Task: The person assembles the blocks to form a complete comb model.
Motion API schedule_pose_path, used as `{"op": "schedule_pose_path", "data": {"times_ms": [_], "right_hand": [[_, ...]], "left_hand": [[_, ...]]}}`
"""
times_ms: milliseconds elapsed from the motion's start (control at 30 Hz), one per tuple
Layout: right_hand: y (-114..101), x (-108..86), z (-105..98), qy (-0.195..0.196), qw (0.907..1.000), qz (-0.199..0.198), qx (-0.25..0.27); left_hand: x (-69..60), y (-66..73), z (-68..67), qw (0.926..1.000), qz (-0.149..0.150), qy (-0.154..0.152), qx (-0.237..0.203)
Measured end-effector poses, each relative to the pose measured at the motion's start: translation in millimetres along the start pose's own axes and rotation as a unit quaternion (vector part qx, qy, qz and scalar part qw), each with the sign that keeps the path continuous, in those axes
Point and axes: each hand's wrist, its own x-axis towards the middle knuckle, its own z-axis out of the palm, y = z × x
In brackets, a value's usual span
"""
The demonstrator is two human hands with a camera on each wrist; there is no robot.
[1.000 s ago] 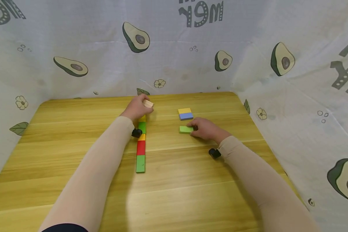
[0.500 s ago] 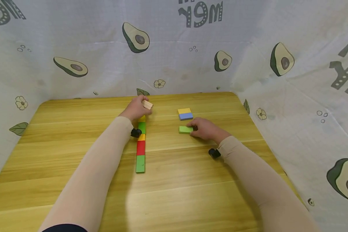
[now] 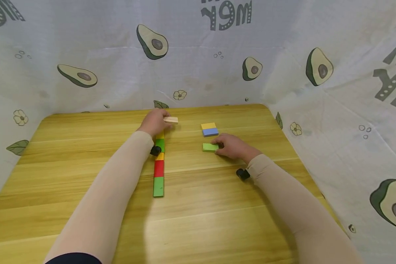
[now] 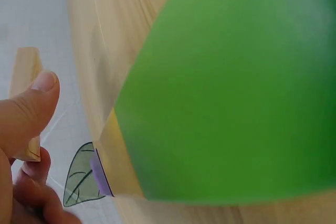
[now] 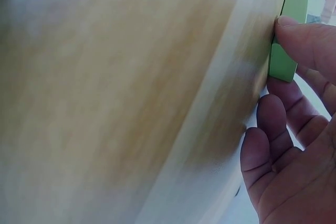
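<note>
My left hand (image 3: 151,123) pinches a plain wooden block (image 3: 171,120) above the far end of a row of flat blocks. In the left wrist view, the thumb lies across that block (image 4: 25,69). The row holds a green block (image 3: 158,187), a red block (image 3: 158,168) and further yellow and green ones, partly hidden by the left hand and wrist. A purple block (image 4: 101,174) shows at its far end in the left wrist view. My right hand (image 3: 232,146) grips the right end of a light green block (image 3: 209,147) at the table surface, thumb and fingers on opposite sides.
A yellow block (image 3: 208,125) and a blue block (image 3: 210,132) lie touching, just beyond the light green block. The wooden table (image 3: 198,220) meets a white avocado-print cloth (image 3: 198,66) at the back and sides. A small black camera sits at each wrist.
The wooden block in my left hand has turned and now points straight right, showing its long edge. My right hand keeps its grip on the light green block. The head view has shifted slightly.
</note>
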Motion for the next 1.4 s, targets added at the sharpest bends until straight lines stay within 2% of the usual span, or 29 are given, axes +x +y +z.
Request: {"op": "schedule_pose_path", "data": {"times_ms": [233,567,767,900,1033,1267,1400], "right_hand": [[-5,-1.6,-3,-0.004,1.0000,-0.001,0.003],[-6,-1.5,-3,-0.001,1.0000,-0.005,-0.002],[-7,-0.8,-3,0.000,1.0000,-0.003,0.003],[-6,-0.3,-3,0.003,1.0000,-0.002,0.007],[-6,-0.1,-3,0.004,1.0000,-0.001,0.004],[-7,-0.2,-4,-0.006,0.9999,0.006,0.007],[-4,-0.3,-2,-0.009,0.9998,0.012,0.010]], "left_hand": [[0.7,6.1,0.7,0.9993,0.006,-0.037,0.009],[3.6,16.0,2.2,0.9944,0.027,-0.061,0.082],[4.9,16.4,1.7,0.9903,0.027,-0.085,0.107],[4.6,13.7,-1.6,0.9895,0.028,-0.095,0.105],[4.1,10.3,-4.2,0.9900,0.026,-0.089,0.106],[0.0,5.5,-7.3,0.9905,0.019,-0.056,0.124],[-0.8,1.1,-6.9,0.9907,0.018,-0.057,0.122]]}}
